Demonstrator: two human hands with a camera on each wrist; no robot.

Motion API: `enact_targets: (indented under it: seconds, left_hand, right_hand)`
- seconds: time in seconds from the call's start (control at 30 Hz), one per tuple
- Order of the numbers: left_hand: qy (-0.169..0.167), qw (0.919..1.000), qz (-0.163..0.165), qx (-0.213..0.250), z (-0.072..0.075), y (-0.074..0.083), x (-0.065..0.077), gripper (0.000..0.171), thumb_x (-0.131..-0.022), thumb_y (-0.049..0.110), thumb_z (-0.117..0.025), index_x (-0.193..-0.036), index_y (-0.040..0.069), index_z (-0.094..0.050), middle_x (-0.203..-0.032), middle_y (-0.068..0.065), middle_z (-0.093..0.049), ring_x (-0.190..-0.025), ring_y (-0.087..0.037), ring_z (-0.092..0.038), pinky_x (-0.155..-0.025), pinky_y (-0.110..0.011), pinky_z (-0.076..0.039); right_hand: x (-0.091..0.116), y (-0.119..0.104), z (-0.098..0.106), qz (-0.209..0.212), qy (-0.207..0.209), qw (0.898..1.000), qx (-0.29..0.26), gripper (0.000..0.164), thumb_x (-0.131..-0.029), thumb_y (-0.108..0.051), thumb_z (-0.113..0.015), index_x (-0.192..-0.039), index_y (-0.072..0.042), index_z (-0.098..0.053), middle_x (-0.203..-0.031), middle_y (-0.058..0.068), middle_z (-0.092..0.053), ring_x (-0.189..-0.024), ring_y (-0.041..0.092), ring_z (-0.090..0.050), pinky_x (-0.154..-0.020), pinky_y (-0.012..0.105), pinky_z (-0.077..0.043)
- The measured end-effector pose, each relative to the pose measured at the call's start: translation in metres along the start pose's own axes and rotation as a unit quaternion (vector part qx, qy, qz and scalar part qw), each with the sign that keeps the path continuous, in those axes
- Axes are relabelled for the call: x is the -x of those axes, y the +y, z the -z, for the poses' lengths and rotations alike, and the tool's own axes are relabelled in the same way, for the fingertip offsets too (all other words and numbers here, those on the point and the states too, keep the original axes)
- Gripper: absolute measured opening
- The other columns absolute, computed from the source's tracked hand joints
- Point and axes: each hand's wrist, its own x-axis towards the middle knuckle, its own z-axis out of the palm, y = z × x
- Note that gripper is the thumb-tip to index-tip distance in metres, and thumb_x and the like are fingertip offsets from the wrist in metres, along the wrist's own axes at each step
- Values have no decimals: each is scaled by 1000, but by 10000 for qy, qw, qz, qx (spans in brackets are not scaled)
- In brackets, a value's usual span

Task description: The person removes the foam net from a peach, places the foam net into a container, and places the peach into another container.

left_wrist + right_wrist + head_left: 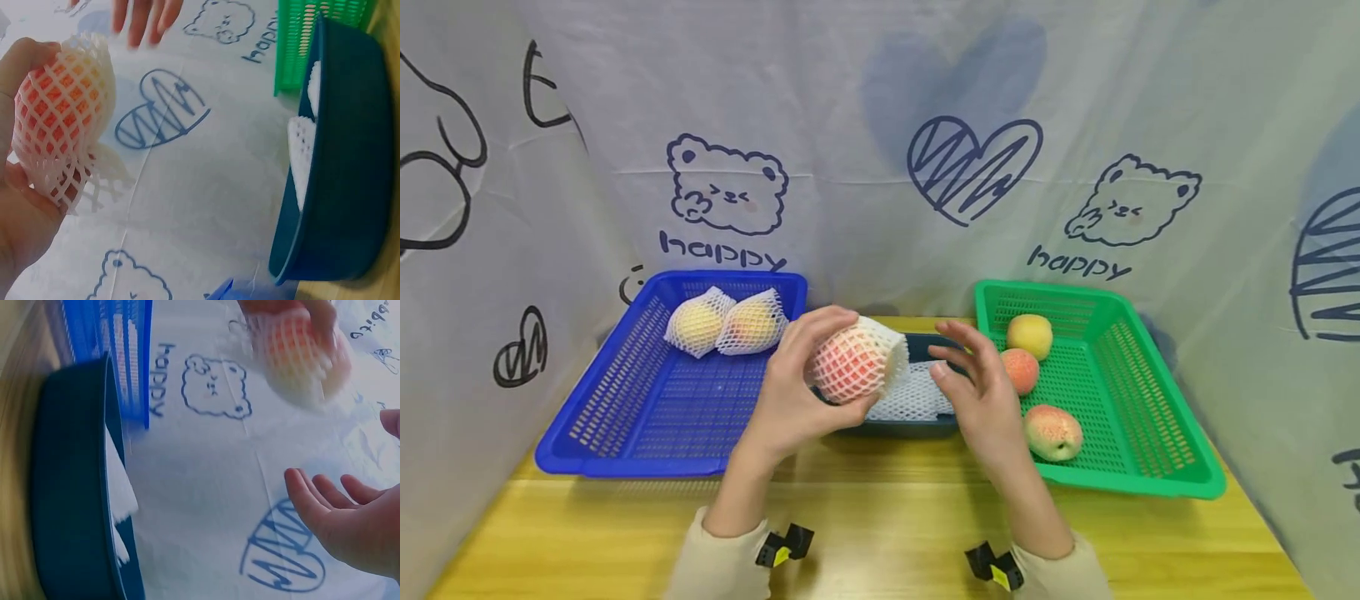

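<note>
Left hand (786,396) curled round peach (850,364), held aloft! | Right hand (988,400) apart, just right of it, loosely spread, empty | Tray (895,429) below, toward table's (887,517) far edge

You can read "happy" (722,252) twice in dark blue handwritten lettering on the pale fabric backdrop (850,225): under the left blue-outlined bear drawing (727,187) and, slanting, "happy" (1078,262) under the right blue-outlined bear drawing (1135,202); other lettering is cut off.
</note>
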Motion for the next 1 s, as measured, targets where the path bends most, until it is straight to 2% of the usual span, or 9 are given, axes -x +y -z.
enact_targets:
  seconds: [0.2, 0.3, 0.43, 0.63, 1.0]
  left_hand:
    - [-227, 9953, -532, -771, -18, 1, 0, 82, -62, 17, -96, -137, 13, -62, -142, -7, -59, -127, -27, -50, -102, -44, -49]
    - [-282, 9913, -737, -1051, -25, 1, 1, 81, -63, 18, -96, -137, 13, -62, -142, -7, -59, -127, -29, -50, -99, -45, -53]
    - [-292, 9868, -900, -1314, -31, 0, 2, 80, -63, 20, -96, -136, 13, -62, -140, -8, -60, -126, -31, -51, -96, -46, -55]
    - [-381, 9845, -918, -1443, -34, 1, 3, 83, -64, 26, -100, -137, 14, -61, -141, -8, -59, -127, -31, -51, -99, -48, -52]
    - [-809, 9781, -1063, -1593, -26, -1, 0, 96, -60, 37, -103, -143, 15, -59, -146, -8, -57, -129, -30, -51, -107, -51, -44]
  right_hand:
    - [-3, 3, -14, -489, -588, 9963, -396, 57, -100, -5, -62, -153, -1, -42, -154, 18, -46, -132, 32, -54, -96, 25, -54]
    - [-3, 4, -16, -693, -739, 9941, -382, 59, -100, -9, -65, -154, -4, -42, -151, 18, -48, -129, 30, -55, -93, 25, -56]
    - [-2, 7, -16, -724, -669, 9946, -316, 61, -96, -8, -69, -152, -2, -45, -146, 18, -52, -122, 26, -58, -91, 24, -56]
    - [-3, 12, -13, -579, -436, 9969, -294, 57, -94, -8, -73, -146, -1, -52, -137, 18, -58, -111, 20, -61, -85, 23, -56]
    - [-5, 15, -7, -575, -520, 9964, -338, 52, -95, -11, -71, -145, -3, -56, -130, 18, -61, -107, 19, -64, -82, 26, -59]
